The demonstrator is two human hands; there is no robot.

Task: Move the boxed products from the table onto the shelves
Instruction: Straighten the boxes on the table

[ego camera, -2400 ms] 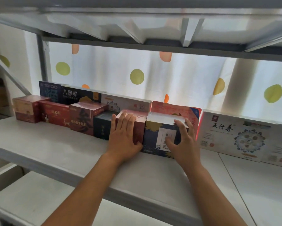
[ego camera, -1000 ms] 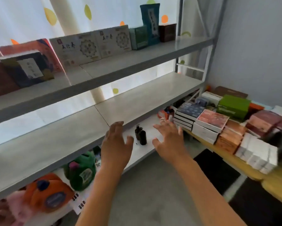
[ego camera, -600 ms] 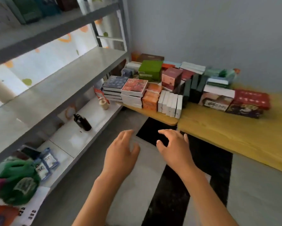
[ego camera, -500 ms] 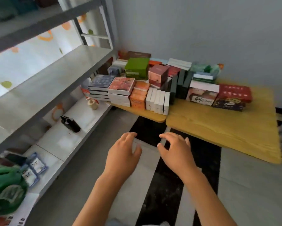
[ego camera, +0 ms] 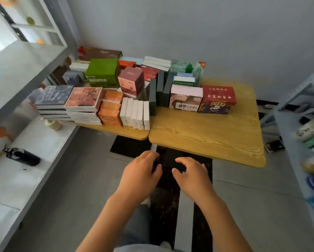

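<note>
Still empty, the left hand (ego camera: 140,176) and right hand (ego camera: 192,176) hover short of the table (ego camera: 207,135), fingers loosely curled, gripping nothing. Boxed products (ego camera: 134,95) crowd the table's far half. The upright white boxes (ego camera: 135,113) stand on end, long axes vertical; a careless grab could topple the row.

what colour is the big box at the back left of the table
Green, with a darker band along its lower edge: the big box, clearest in the head view.

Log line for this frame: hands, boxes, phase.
phase: reaching for table | left hand: empty, over floor | right hand: empty, over floor | boxed products: on table, untouched
</note>
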